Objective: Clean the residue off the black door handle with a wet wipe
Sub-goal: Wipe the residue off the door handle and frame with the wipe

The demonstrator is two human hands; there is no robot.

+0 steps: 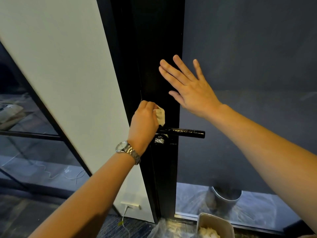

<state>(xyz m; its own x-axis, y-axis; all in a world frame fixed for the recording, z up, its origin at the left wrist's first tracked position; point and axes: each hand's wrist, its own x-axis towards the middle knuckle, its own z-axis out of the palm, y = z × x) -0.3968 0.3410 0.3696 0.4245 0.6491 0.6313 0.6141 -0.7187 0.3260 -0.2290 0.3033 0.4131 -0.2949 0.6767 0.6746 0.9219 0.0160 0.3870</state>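
Observation:
A black lever door handle sticks out to the right from the black door frame, with pale streaks of residue along its top. Below its base sits a round lock piece with whitish residue. My left hand, a metal watch on its wrist, grips a crumpled wet wipe just above the handle's left end. My right hand lies flat with fingers spread against the door frame and the dark glass, above the handle.
A white wall panel stands left of the frame. Dark glass fills the right. A grey bin with white wipes sits on the floor below, beside plastic sheeting. A socket with a cable is low on the white wall.

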